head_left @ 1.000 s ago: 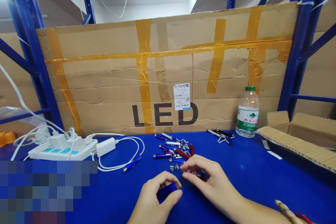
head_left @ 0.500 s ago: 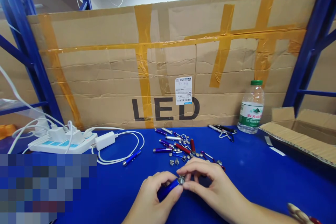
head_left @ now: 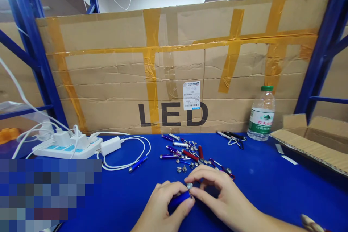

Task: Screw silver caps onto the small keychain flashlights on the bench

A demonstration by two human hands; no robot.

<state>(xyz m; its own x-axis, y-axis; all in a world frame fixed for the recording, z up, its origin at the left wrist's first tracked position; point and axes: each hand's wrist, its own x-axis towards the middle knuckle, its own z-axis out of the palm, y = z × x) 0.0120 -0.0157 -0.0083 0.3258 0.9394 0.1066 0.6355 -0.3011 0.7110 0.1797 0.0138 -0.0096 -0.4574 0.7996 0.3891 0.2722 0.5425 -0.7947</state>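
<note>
My left hand (head_left: 160, 208) is curled round a short blue metal tube (head_left: 179, 200) low in the middle of the view. My right hand (head_left: 217, 195) pinches a small silver cap (head_left: 190, 186) against the tube's open end. Both hands rest just above the blue table (head_left: 272, 181). Just beyond them lies a scatter of small pen lights and silver parts (head_left: 187, 154), in blue, purple and red.
A white power strip (head_left: 66, 148) with plugs and a coiled white cable (head_left: 127, 152) sits at the left. A water bottle (head_left: 262, 114) stands at the right, near black pens (head_left: 231, 137) and an open carton (head_left: 312, 141). A taped cardboard sheet marked LED (head_left: 174, 69) backs the table.
My right hand came from the parts pile to the tube's end with a silver cap and now presses it there. My left hand kept hold of the tube.
</note>
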